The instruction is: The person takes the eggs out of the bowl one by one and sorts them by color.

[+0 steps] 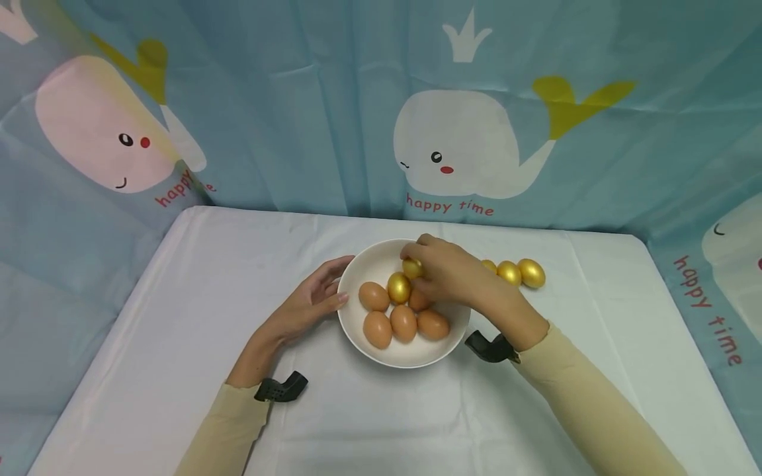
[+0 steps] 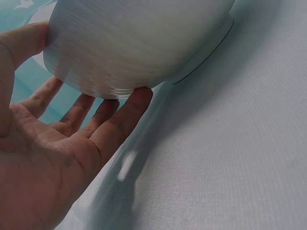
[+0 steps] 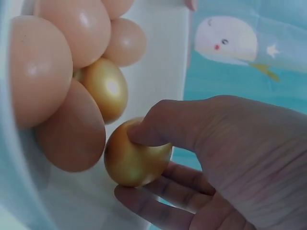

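Note:
A white bowl [image 1: 405, 357] on the table holds several brown eggs [image 1: 378, 330] and a golden egg [image 1: 399, 288]. My left hand [image 1: 309, 297] holds the bowl's left side, thumb and fingertips against its outer wall; the left wrist view has the fingers [image 2: 122, 120] under the curve of that wall. Inside the far right part of the bowl, my right hand [image 1: 446, 268] pinches another golden egg [image 3: 136, 158] between thumb and fingers. That egg is close beside the first golden egg and a brown egg [image 3: 72, 129]. The right hand partly covers one brown egg [image 1: 419, 301].
Right of the bowl, three golden eggs [image 1: 508, 273] lie in a row on the white tablecloth [image 1: 381, 423], one partly behind the right forearm. A blue curtain [image 1: 333, 132] with whale prints hangs behind the table. Each wrist wears a black band mount [image 1: 491, 346].

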The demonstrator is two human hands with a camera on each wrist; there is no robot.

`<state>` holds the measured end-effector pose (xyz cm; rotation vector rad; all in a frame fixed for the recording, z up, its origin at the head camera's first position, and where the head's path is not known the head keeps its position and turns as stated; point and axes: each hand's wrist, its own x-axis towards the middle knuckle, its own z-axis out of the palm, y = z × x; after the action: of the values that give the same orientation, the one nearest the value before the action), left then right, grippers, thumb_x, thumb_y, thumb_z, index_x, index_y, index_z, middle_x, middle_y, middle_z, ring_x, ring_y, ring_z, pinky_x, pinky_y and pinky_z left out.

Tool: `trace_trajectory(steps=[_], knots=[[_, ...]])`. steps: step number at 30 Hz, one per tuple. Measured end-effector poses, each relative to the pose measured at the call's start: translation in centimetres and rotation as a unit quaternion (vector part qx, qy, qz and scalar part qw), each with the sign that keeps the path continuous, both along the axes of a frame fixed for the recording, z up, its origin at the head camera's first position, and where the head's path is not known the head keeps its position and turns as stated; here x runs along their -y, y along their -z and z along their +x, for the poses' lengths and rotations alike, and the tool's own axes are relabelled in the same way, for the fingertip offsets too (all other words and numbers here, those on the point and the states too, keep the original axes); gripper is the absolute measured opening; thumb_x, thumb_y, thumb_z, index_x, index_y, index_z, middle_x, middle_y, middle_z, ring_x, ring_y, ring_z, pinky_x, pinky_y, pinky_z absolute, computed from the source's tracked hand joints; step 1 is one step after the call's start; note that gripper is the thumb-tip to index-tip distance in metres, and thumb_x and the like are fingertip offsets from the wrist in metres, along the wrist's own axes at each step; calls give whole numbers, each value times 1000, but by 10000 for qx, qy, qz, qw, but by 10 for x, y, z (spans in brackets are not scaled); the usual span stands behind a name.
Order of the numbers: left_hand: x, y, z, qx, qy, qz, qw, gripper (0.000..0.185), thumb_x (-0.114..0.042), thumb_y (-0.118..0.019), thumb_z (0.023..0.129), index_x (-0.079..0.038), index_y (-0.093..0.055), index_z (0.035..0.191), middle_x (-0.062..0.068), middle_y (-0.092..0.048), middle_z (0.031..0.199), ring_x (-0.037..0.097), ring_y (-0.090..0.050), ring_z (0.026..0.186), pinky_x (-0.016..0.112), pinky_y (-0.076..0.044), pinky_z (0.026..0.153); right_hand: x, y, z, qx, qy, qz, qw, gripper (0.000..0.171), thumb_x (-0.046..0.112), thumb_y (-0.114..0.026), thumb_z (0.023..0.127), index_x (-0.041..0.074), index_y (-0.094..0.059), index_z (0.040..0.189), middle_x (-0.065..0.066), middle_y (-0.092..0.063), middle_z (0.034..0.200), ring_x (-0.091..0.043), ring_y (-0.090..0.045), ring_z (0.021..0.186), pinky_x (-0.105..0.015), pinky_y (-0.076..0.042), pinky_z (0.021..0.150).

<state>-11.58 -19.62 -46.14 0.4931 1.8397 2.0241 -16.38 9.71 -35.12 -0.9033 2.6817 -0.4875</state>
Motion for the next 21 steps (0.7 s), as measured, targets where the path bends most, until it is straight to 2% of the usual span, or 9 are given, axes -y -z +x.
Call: trace_trajectory(steps=[6,13,21], knots=[[1,2,1,-7,12,-7,10000,70,-5,-63,103,-12,-31,165,17,-33,170,14,-51,147,26,-55,108,-16,-2,4,-22,164,-399,9991,46,10,-75,89,11,-68,134,-9,-65,126,-26,-63,106,-43,-58,94],[3,4,1,-63,-11,-44,10000,70,-4,-62,103,-11,-30,165,18,-32,170,12,-51,148,24,-54,109,-34,0,9,-225,73,-1046,9942,41,12,-74,93,11,-68,134,-7,-67,127,-24,-62,109,-44,-56,99],[0,2,1,-74,16,45,10000,70,-5,-62,103,-11,-30,165,18,-33,169,11,-52,146,25,-55,108,-55,1,22,-531,188,-1521,9868,41,7,-75,93,16,-69,132,-2,-67,128,-19,-62,106,-40,-57,89]])
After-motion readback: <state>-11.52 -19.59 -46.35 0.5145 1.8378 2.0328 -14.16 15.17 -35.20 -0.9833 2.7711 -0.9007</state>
